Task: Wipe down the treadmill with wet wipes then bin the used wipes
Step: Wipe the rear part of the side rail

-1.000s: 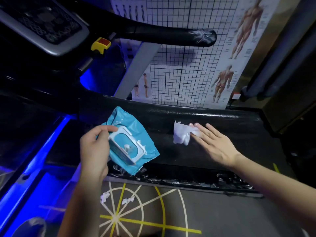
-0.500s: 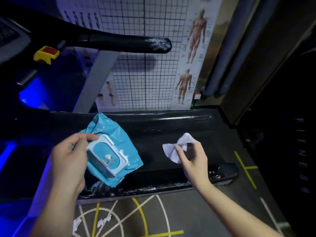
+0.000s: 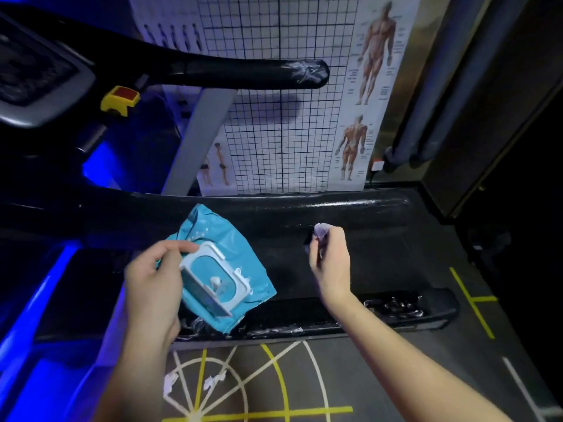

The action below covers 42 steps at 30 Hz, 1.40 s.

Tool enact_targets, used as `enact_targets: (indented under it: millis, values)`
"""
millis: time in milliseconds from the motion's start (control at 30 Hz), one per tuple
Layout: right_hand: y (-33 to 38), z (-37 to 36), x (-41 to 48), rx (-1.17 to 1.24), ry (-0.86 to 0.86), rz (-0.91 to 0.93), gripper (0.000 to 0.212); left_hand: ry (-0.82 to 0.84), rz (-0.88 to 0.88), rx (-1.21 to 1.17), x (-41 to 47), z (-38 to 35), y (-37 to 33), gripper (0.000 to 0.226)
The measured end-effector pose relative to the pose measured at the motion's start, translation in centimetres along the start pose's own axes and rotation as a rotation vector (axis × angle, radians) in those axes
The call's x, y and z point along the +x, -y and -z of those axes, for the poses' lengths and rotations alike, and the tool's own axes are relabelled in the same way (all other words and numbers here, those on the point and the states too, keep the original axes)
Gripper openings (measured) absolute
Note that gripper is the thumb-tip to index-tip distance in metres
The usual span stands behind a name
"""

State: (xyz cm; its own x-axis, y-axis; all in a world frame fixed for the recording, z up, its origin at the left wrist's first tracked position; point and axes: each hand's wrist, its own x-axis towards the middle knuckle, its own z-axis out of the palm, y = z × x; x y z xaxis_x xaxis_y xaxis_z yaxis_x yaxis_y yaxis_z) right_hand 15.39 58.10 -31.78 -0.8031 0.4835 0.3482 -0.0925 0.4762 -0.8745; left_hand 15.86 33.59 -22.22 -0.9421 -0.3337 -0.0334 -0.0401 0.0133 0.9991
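**Head view, close of a wiping pass.** One second before, we saw the right hand (image 3: 332, 263) lying flat, its straight fingers pressing the wipe (image 3: 321, 231) onto the black side panel of the treadmill (image 3: 380, 214). Half a second before, it had lifted the wipe clear and pinched it, partly spread, above the panel. At this moment the fingers were curled tight round the wipe, which was bunched in the fist so that only a pale tuft stood out above them. Hand and wipe hung over the panel, nearer its far edge than its near edge; whether they touched it we could not tell. The left hand (image 3: 152, 281) had not altered its hold: thumb and fingers gripped the blue pack of wet wipes (image 3: 225, 248) by its left side, over the panel's near edge, and a white tuft showed in the pack's white-framed opening. We judged that the stroke on this stretch was over and that the wipe was being gathered up, either to present a fresh face or for disposal. No bin appeared in view, so the binning step was not yet done. Two white scraps (image 3: 170, 383) lay on the floor (image 3: 350, 379) just before the treadmill's near edge; what they were we could not tell.
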Motion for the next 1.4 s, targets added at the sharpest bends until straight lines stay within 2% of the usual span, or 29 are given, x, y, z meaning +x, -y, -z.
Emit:
enact_targets:
  millis: [67, 133, 200, 300, 333, 367, 433, 567, 667, 733, 800, 900, 1000, 1133, 1200, 1300, 1333, 1400]
  values:
    - [0.7, -2.1, -0.9, -0.053, -0.042, 0.062, 0.028, -0.032, -0.024, 0.015, 0.0, 1.5, 0.2, 0.038]
    - [2.0, -4.4, -1.7, -0.06, 0.01, 0.08, 0.035, -0.054, -0.04, 0.026, -0.1, 2.8, 0.3, 0.047]
    - [3.4, -6.8, -2.3, -0.06, 0.14, 0.127, 0.035, -0.079, -0.037, 0.024, -0.1, 3.7, 0.3, 0.048]
    - [5.2, -9.4, -3.4, -0.007, 0.425, 0.242, 0.021, -0.118, -0.037, 0.001, 0.2, 4.7, 0.0, 0.045]
    - [5.5, -9.7, -3.7, 0.015, 0.479, 0.254, 0.021, -0.129, -0.034, -0.012, 0.3, 5.0, -0.2, 0.044]
    - [5.7, -9.6, -3.9, 0.042, 0.457, 0.249, 0.022, -0.136, -0.031, -0.029, 0.4, 5.0, -0.4, 0.042]
    - [6.1, -8.2, -4.2, 0.11, 0.248, 0.216, 0.021, -0.148, -0.024, -0.065, 0.7, 5.2, -0.7, 0.039]
    - [4.9, -2.4, -2.6, 0.17, -0.313, -0.001, 0.014, -0.143, -0.022, -0.088, 0.9, 5.3, -1.1, 0.04]
    - [3.2, 1.1, -0.1, 0.104, -0.496, -0.124, 0.006, -0.124, -0.022, -0.078, 1.1, 5.5, -1.5, 0.04]
    - [2.5, 1.4, 0.7, 0.078, -0.45, -0.123, 0.002, -0.117, -0.018, -0.075, 1.0, 5.6, -1.7, 0.039]
    - [2.1, -0.5, 0.3, 0.115, -0.318, -0.093, 0.004, -0.112, -0.009, -0.08, 0.9, 5.7, -1.8, 0.039]
    - [1.8, -4.7, -1.7, 0.044, -0.129, 0.005, 0.01, -0.118, 0.008, -0.07, 1.0, 5.8, -1.6, 0.039]
    - [2.2, -7.3, -3.0, 0.024, 0.012, 0.029, 0.009, -0.139, 0.019, -0.07, 1.2, 6.1, -1.5, 0.038]
    - [3.0, -7.6, -4.4, 0.071, 0.327, 0.088, 0.017, -0.164, 0.035, -0.08, 1.3, 6.5, -1.4, 0.037]
    - [3.1, -6.3, -4.7, 0.172, 0.243, 0.02, 0.017, -0.176, 0.039, -0.084, 1.5, 6.8, -1.2, 0.037]
    - [3.4, -3.8, -3.6, 0.24, -0.01, -0.045, 0.008, -0.202, 0.029, -0.081, 1.7, 7.5, -0.7, 0.038]
    - [3.4, -3.2, -2.9, 0.235, -0.036, -0.041, 0.011, -0.21, 0.025, -0.081, 1.7, 7.8, -0.6, 0.038]
    - [3.7, -2.4, -1.5, 0.188, 0.041, 0.037, 0.013, -0.223, 0.028, -0.086, 1.9, 8.5, -0.4, 0.04]
